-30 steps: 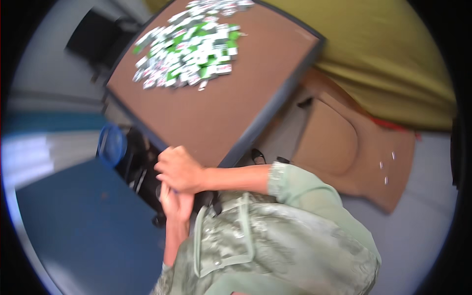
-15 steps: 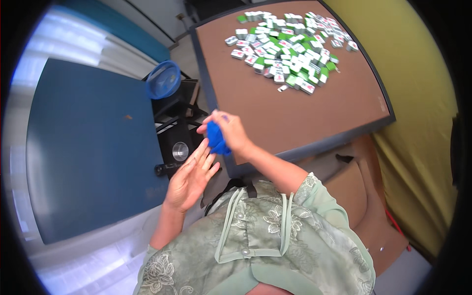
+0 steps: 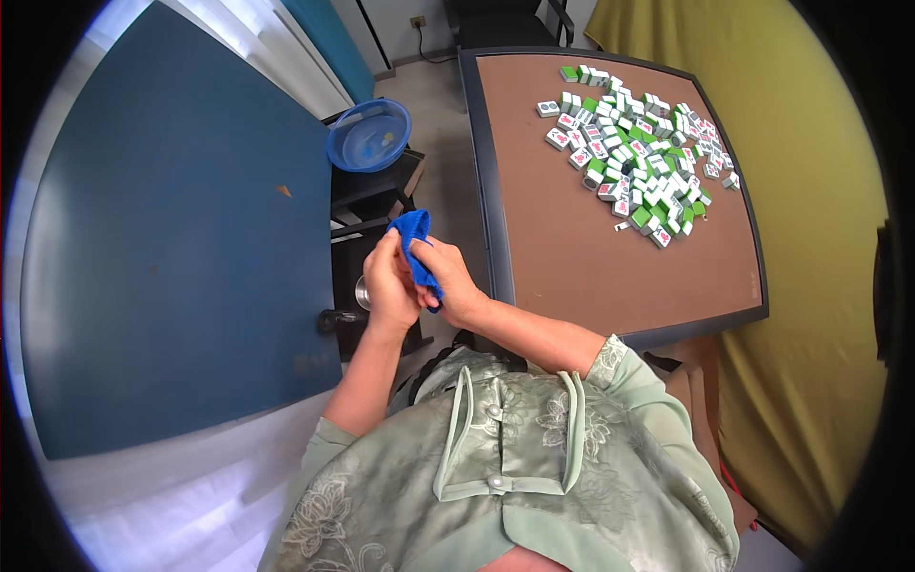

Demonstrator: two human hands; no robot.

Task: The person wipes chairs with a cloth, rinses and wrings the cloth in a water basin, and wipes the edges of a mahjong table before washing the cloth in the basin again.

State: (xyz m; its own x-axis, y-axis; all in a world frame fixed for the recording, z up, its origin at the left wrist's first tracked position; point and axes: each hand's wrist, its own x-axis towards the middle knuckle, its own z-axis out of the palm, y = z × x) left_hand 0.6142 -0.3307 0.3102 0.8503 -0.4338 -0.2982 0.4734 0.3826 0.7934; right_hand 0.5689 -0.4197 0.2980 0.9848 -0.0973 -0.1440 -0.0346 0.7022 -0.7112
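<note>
A crumpled blue cloth (image 3: 414, 227) is bunched between my two hands, in front of my body. My left hand (image 3: 389, 286) has its fingers curled against the cloth's left side. From the right, my right hand (image 3: 452, 280) grips it, the thumb lying over the fabric. The hands meet below the cloth, and some fingertips are hidden behind it and behind each other. To the right, a heap of white-and-green mahjong tiles (image 3: 660, 236) lies on the brown top of a square table (image 3: 572, 272), some faces up and some backs up.
A large dark blue board or tabletop (image 3: 181, 248) fills the left. A blue basin (image 3: 370, 143) with small items inside stands on a dark stand (image 3: 376, 205). A clear cup (image 3: 362, 292) is partly behind my left hand. A black chair (image 3: 505, 24) stands beyond the mahjong table.
My left hand, open with fingers stretched beside the cloth before, has closed onto it alongside my right hand. The view has shifted, so the table and basin appear farther right.
</note>
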